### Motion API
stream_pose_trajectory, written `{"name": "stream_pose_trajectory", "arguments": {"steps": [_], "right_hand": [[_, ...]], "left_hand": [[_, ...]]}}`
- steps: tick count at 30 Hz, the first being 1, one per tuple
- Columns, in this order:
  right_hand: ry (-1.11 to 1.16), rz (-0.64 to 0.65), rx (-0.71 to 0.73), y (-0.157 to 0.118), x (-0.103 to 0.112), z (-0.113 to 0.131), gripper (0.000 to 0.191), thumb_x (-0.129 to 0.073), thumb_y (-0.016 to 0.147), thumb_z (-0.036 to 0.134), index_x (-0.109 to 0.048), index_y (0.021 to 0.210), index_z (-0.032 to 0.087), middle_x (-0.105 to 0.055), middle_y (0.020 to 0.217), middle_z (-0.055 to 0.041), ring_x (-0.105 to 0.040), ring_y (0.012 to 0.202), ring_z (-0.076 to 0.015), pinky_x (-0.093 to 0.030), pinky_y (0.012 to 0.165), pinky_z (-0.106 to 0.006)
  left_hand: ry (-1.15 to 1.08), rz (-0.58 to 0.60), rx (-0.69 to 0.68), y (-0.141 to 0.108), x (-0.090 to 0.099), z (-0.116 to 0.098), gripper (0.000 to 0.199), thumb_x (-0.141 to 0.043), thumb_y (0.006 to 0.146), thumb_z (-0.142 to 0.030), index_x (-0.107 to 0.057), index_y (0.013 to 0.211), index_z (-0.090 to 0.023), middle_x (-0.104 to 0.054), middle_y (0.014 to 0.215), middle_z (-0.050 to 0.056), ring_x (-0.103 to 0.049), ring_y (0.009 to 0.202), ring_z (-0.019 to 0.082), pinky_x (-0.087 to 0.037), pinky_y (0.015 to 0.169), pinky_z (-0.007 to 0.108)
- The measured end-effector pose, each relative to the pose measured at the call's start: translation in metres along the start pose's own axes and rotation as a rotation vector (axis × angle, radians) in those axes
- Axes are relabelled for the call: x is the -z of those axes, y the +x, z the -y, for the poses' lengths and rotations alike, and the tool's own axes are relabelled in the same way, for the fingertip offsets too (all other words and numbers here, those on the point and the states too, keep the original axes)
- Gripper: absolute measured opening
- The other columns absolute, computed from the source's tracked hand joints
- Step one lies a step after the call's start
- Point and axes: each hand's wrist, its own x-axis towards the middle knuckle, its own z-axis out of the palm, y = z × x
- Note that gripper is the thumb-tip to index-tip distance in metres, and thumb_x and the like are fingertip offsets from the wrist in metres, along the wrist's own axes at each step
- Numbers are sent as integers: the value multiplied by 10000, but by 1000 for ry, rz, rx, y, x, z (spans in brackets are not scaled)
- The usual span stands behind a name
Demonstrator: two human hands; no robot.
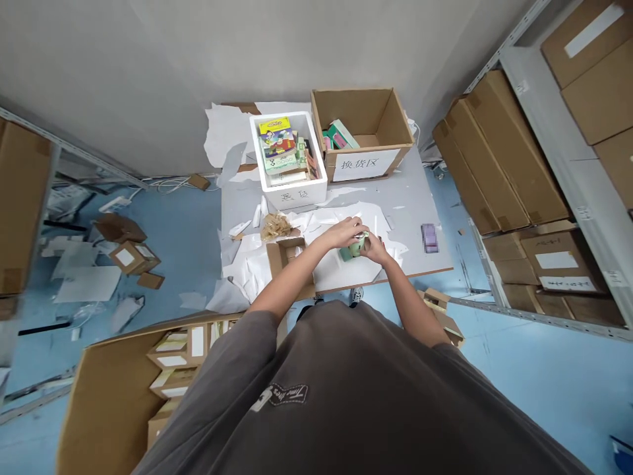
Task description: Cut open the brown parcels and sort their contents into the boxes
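Over the front middle of the table, both my hands hold a small light-green rounded container (356,247). My left hand (345,232) is closed around its upper left side. From the right, my right hand (374,249) grips it with curled fingers. Part of the container is hidden by the fingers, and its exact kind is unclear. Just below it lies a flat dark-green piece (346,255), partly covered. To the left of it, close to my left forearm, stands an open small carton (277,258). White paper (326,264) is spread beneath my hands.
A white foam box (295,198) full of small packages stands at the back, beside a labelled cardboard box (366,165). Crumpled brown material (275,226) lies left, a purple pack (430,238) right. A large carton (106,396) is near my left side; shelving (583,218) stands right.
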Motion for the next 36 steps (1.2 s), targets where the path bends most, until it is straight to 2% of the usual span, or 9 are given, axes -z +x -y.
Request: {"name": "stream_pose_trajectory", "arguments": {"steps": [3,6,10,14,21,24,28,33,36], "right_hand": [[-97,19,-22,-11,7,-20,1020,-849,638,212,-512,1600,245,-518,1648,-148,-470,1545,-377,-383,1293,-555],[-110,98,-56,-12,5,-37,1034,-868,639,213,-511,1609,251,-514,1656,-146,-492,1538,-370,-399,1285,-541],[-46,112,-98,-4,-8,-46,742,-805,692,239,-642,1415,246,-664,1471,-122,-700,1252,-340,-539,1136,-528],[163,132,-114,-3,-17,-42,655,-738,649,245,-652,1299,264,-731,1294,-63,-737,1024,-275,-592,1002,-466],[548,224,-260,-6,-16,-25,514,-740,636,401,-658,1125,266,-748,1201,-45,-693,1057,-262,-573,892,-379],[514,178,-330,-7,-16,-23,387,-751,661,474,-618,960,268,-730,1011,-18,-653,970,-239,-545,799,-334],[455,160,-343,-8,-16,-25,394,-762,665,529,-486,779,272,-553,750,44,-556,814,-193,-527,761,-321],[554,120,-391,-8,-13,-28,418,-773,649,501,-444,750,265,-514,766,51,-539,805,-174,-550,740,-307],[571,103,-430,-9,-13,-29,432,-787,659,494,-431,756,269,-532,771,43,-565,828,-190,-583,754,-334]], "left_hand": [[-29,-17,36,0,-2,-5,501,-700,934,-228,-663,1433,-264,-603,1358,117,-597,1260,309,-511,1054,391],[-42,-10,90,-4,-3,-11,493,-726,887,-217,-704,1377,-264,-621,1301,102,-632,1203,292,-519,1006,358],[7,40,155,-11,-13,-16,479,-735,839,-197,-748,1315,-254,-630,1251,99,-651,1143,287,-527,947,345],[13,46,225,-13,-38,-14,525,-733,830,-181,-745,1350,-251,-637,1255,107,-637,1204,300,-533,972,346],[-74,37,365,-11,-81,-9,515,-768,797,-174,-764,1306,-257,-648,1257,117,-650,1186,318,-526,1048,395],[-26,62,387,-11,-91,-11,531,-758,812,-176,-741,1341,-224,-635,1288,142,-644,1202,339,-523,1058,418],[21,97,415,-10,-102,-14,558,-764,818,-175,-711,1373,-206,-616,1312,162,-646,1207,363,-527,1042,437],[25,106,524,-6,-111,-18,591,-823,802,-214,-697,1380,-217,-582,1359,171,-665,1162,364,-533,990,445],[35,53,514,-4,-113,-25,462,-826,851,-302,-744,1298,-220,-586,1353,177,-602,1260,394,-496,1045,482]]}}
